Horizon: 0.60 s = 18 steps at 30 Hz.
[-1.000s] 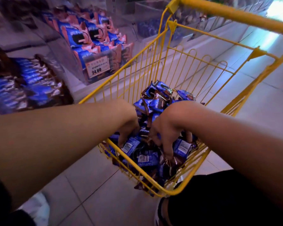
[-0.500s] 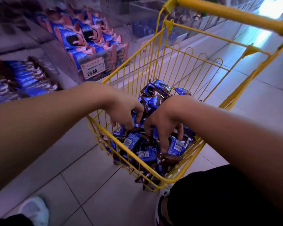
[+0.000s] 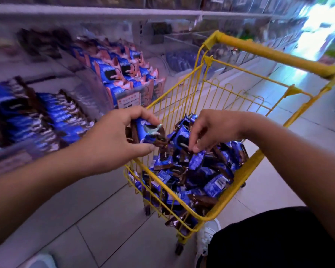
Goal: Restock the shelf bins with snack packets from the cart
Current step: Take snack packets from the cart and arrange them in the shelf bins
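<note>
1. Left hand (image 3: 112, 138), centre of the frame: thumb below and fingers curled over the top, gripped round a small bunch of blue-and-brown snack packets (image 3: 149, 133), held up above the left rim of the cart and clear of the heap.
2. Right hand (image 3: 211, 130), just right of centre: fingers hung downward and slightly apart, thumb and fingertips (image 3: 195, 148) closed in a pinch on the top edge of one blue packet (image 3: 196, 160), itself touching the pile beneath.
3. Both hands near each other, not touching, with a narrow gap between them over the basket.
4. Below the hands, lower centre: yellow wire cart (image 3: 238, 178), tilted in view, filled across its floor with a loose heap of the same blue and brown packets (image 3: 182, 182); yellow handle bar (image 3: 269, 53) toward the upper right.
5. Left edge of the frame: shelf bin (image 3: 37, 117) stocked with rows of blue packets, blurred.
6. Upper centre-left: a second bin (image 3: 122, 74) of blue-and-pink packets, with a price tag (image 3: 129, 100) at its front, digits partly hidden by the left hand.
7. Upper right: more clear bins (image 3: 182, 53) behind the cart, contents too blurred to make out.
8. Bottom of the frame: pale tiled floor (image 3: 104, 219), a white shoe (image 3: 206, 238) beside the cart's near corner, dark clothing (image 3: 269, 240) at lower right.
</note>
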Each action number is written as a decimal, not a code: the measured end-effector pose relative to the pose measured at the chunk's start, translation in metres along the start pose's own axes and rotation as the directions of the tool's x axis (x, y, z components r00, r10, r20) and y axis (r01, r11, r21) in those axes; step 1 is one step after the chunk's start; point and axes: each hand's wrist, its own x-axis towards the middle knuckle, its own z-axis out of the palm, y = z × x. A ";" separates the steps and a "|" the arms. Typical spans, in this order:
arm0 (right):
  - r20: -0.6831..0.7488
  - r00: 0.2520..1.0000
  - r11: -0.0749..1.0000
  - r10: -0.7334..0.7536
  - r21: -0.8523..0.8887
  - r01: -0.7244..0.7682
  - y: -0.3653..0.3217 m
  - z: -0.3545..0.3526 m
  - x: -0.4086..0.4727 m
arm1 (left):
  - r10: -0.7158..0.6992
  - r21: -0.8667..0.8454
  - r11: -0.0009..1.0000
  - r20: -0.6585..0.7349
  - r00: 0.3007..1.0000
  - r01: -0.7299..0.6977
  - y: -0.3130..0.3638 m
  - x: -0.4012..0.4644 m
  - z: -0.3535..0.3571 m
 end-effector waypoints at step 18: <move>-0.231 0.880 0.444 -0.416 0.792 0.418 -0.059 0.010 0.019 | -0.346 -0.819 0.566 -0.131 0.929 0.095 -0.007 -0.010 -0.047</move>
